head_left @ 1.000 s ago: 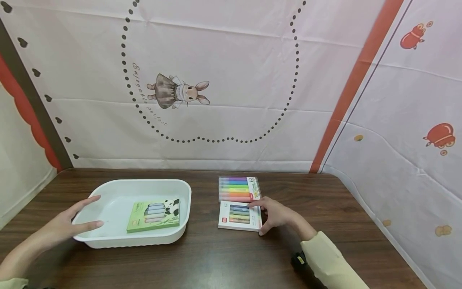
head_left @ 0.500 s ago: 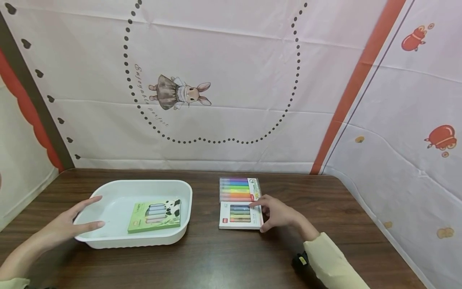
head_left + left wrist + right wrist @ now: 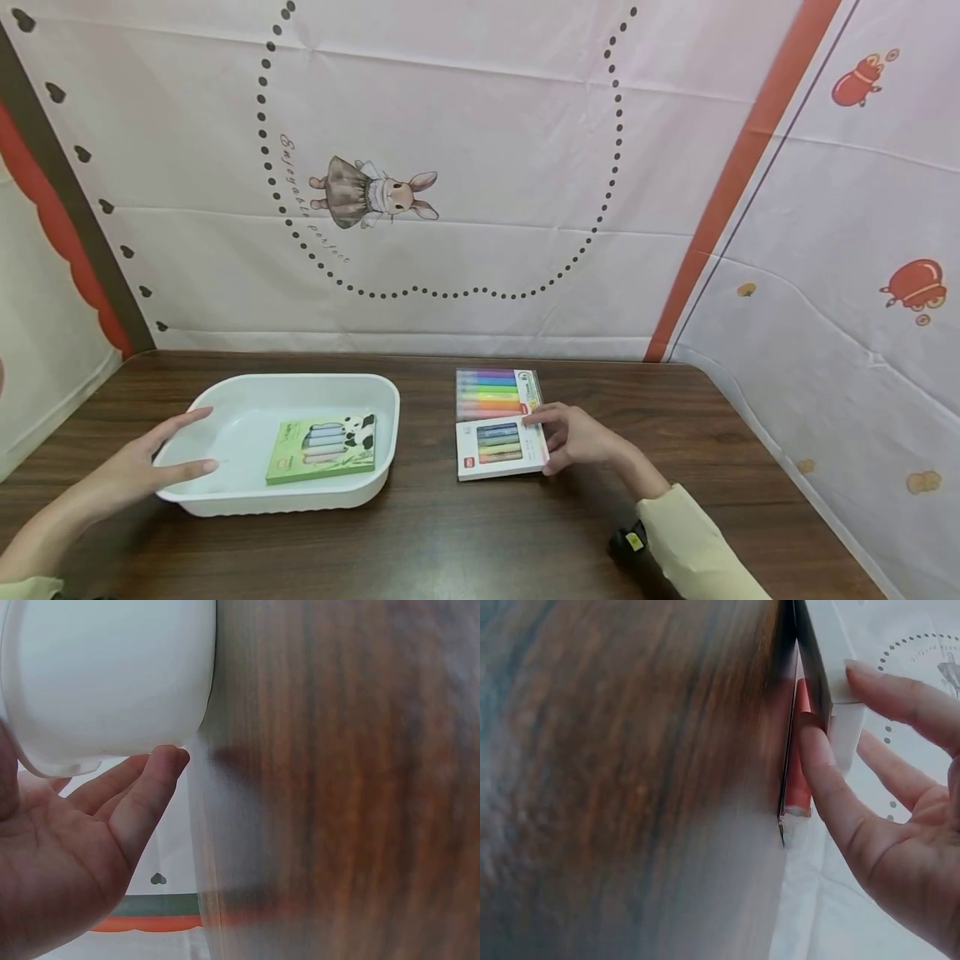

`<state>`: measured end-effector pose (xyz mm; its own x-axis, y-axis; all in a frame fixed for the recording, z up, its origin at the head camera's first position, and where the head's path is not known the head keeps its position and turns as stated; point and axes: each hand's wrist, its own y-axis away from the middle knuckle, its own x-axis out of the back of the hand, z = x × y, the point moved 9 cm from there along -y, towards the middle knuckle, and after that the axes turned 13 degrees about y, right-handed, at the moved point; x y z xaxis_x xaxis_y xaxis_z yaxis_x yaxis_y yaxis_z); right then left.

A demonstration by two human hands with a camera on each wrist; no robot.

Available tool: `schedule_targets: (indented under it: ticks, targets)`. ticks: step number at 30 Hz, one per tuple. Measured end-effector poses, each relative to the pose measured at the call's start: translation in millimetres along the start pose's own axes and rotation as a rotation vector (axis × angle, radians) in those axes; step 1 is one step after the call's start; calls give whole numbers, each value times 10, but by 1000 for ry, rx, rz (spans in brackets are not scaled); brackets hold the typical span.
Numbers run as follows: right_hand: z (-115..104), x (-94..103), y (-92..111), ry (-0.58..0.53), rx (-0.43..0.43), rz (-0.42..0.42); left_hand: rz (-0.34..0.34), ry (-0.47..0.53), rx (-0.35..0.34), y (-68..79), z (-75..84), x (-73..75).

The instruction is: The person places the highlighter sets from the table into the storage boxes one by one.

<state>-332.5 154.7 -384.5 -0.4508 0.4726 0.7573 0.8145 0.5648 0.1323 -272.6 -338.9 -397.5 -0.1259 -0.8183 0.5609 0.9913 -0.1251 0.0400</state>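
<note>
Right hand (image 3: 581,437): grip narrow, thumb and fingers pinching the right end of the white box (image 3: 500,448). Box extends leftward from it, long axis crosswise, nearside of the marker pack (image 3: 491,393). Left hand (image 3: 131,471), farther off, holds the white tray (image 3: 232,442).

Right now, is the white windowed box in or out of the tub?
Out: in the head view, the white windowed box is apart from the white tub, to its right, pinched by the right hand.

Left grip (image 3: 123,471), thumb (image 3: 187,472) and forefinger (image 3: 178,423) parted; right grip (image 3: 576,437) pinching, forearm (image 3: 693,542) slanting inward
</note>
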Motion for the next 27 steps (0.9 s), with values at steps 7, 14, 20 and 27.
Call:
schedule_targets:
  ticks: [7, 14, 20, 27]
  targets:
    - [75, 73, 27, -69, -52, 78, -2, 10, -4, -13, -15, 3]
    - [177, 101, 72, -187, -145, 111, -12, 15, 7, -17, -16, 4]
    - [227, 58, 97, -284, -149, 74, -18, 7, 20, -10, -7, -6]
    - [254, 43, 140, -353, -164, 73, -10, 7, 16, -1, -10, -2]
